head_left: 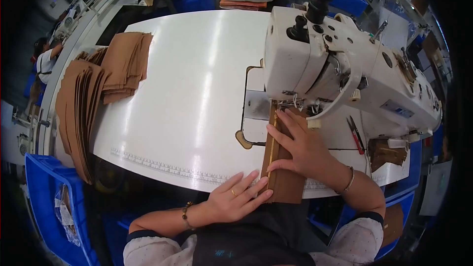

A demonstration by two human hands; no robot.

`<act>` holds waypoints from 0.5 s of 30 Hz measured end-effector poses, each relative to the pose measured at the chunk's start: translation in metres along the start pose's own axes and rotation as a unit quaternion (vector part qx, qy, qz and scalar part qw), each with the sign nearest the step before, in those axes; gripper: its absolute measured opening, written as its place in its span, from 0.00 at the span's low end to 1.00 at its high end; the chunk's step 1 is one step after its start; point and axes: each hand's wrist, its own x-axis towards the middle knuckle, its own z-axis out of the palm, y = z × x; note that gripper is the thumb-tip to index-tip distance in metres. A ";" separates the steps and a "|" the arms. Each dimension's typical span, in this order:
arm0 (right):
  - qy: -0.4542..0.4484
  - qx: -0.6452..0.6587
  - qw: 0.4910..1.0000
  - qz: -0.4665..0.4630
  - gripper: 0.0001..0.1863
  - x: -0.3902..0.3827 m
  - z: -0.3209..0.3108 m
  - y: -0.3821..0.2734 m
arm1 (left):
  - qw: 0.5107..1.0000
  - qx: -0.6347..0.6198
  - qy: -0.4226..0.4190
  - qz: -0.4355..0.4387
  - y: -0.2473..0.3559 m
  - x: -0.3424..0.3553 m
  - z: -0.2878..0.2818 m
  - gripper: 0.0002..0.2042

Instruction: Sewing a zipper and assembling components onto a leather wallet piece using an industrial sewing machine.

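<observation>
Head view: one left hand [235, 201] and one right hand [304, 144], fingers outstretched, touch one brown panel [288, 188].

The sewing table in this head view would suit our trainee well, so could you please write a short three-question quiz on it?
1. Multiple choice: what lies on the table to the right of the right hand?
a) a mug
b) red-handled snips
c) a hammer

2. True or false: the sewing machine stands at the person's left side.

3. Fill the gap: the right hand rests on a brown piece that has a ____ line along it.

Key:
1. b
2. False; it stands on the right.
3. yellow
</observation>
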 end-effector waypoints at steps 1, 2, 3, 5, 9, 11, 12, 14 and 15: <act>-0.003 0.002 1.000 0.004 0.51 0.000 -0.001 -0.001 | 1.000 -0.004 0.013 0.002 0.000 -0.001 0.000 0.18; -0.010 0.007 1.000 0.013 0.51 0.000 -0.003 -0.002 | 1.000 0.001 0.024 0.008 0.000 -0.001 -0.001 0.18; -0.001 0.005 1.000 0.003 0.51 -0.001 -0.005 -0.003 | 1.000 0.000 0.025 0.004 0.000 0.000 -0.002 0.18; 0.013 -0.066 0.997 -0.031 0.50 0.000 -0.011 -0.004 | 0.997 -0.060 0.052 -0.008 0.002 0.001 -0.007 0.21; 0.016 -0.049 0.998 -0.028 0.52 0.005 -0.014 -0.007 | 0.995 0.001 0.049 -0.089 -0.033 -0.021 -0.044 0.20; 0.022 -0.050 0.998 -0.043 0.52 0.005 -0.013 -0.007 | 0.974 0.116 0.036 -0.193 -0.074 -0.045 -0.076 0.15; 0.018 -0.066 0.997 -0.030 0.53 0.004 -0.012 -0.007 | 0.952 0.186 0.041 -0.240 -0.097 -0.059 -0.096 0.13; 0.024 -0.057 0.997 -0.039 0.53 0.003 -0.011 -0.006 | 0.896 0.314 0.092 -0.301 -0.146 -0.087 -0.138 0.13; 0.027 -0.054 0.998 -0.036 0.52 0.002 -0.010 -0.006 | 0.860 0.373 0.118 -0.327 -0.168 -0.101 -0.159 0.12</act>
